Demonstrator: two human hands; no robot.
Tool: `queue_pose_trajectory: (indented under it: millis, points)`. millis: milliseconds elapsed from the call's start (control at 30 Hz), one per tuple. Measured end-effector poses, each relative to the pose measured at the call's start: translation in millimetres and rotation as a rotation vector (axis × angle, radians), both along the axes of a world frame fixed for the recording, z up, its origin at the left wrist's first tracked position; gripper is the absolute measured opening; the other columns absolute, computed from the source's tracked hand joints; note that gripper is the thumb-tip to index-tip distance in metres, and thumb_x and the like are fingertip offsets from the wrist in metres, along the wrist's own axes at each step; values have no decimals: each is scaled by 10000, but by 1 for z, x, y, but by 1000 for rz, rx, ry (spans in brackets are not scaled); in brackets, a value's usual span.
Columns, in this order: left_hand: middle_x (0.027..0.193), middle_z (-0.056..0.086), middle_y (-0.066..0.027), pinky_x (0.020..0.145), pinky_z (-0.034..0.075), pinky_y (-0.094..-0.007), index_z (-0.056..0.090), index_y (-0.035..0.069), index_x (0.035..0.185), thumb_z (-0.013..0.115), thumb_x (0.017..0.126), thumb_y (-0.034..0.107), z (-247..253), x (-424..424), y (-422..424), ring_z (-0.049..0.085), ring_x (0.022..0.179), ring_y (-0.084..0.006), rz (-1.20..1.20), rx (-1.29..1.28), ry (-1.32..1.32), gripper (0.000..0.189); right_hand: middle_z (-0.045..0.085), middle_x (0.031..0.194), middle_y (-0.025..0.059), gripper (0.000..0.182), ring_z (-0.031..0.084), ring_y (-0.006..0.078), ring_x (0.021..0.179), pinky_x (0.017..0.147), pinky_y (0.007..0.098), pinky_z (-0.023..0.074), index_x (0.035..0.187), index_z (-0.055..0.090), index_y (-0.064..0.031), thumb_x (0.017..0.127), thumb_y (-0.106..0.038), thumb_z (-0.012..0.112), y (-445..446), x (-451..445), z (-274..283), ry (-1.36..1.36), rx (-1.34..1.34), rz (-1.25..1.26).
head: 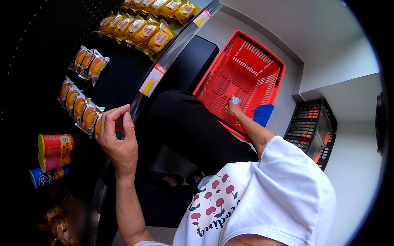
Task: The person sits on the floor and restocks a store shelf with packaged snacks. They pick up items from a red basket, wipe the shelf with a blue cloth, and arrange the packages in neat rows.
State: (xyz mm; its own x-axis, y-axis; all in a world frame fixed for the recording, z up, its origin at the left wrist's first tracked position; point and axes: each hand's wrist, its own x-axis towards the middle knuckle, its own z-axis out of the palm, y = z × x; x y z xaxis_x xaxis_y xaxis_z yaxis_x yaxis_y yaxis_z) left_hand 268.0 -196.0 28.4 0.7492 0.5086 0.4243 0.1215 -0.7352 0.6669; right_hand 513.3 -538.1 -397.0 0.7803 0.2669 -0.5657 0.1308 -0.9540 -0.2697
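At the left, my left hand (118,135) is over the shelf edge with curled fingers, thumb and forefinger apart and nothing visible between them. Its fingers overlap the end of a row of wrapped round cakes (79,106); whether they touch the last pack cannot be told. My right hand (234,110) reaches down into a red plastic shopping basket (281,72), its fingers on a small silvery packet (236,100) near the basket's bottom. A shorter row of similar wrapped cakes (89,64) lies further up the dark shelf (123,70).
Yellow-wrapped cakes (135,27) line the upper shelf. Red canisters (55,146) and a blue canister (41,178) stand lower left. The shelf's clear edge strip bears price tags (153,80). A blue cloth-like item (263,114) hangs at the basket; a black crate (307,123) is by the wall.
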Motion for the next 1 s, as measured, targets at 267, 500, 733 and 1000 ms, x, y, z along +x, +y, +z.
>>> queue_pose_trajectory:
  millis: [267,500,733,1000]
  points:
    - [980,657,-36,614,494,-237,671,62,1051,615,975,90,0,5,-4,619,780,-114,-26,-101,-54,99,598,945,94,384,637,154,749,497,255,503,1250,482,-153,969,-343,661,32,16,119,336,968,-249]
    - [1004,696,-64,694,547,-221,637,14,1140,619,984,80,5,7,-15,640,795,-77,-135,-513,-34,170,613,972,84,497,631,120,709,554,222,529,1408,457,-207,987,-414,619,64,-11,309,228,1180,-124]
    - [1150,675,-105,652,548,-203,585,-1,1278,654,955,85,12,11,-21,566,704,-19,-263,-714,-13,341,666,1031,70,710,632,84,701,614,202,541,1484,439,-139,910,-459,706,113,-46,410,316,1348,175]
    - [1035,712,-33,518,414,-152,627,25,1230,683,966,210,15,-1,13,629,832,-21,-219,-817,-173,327,668,848,4,431,620,65,663,517,174,479,1140,650,-60,924,-428,712,192,-63,447,498,1204,376]
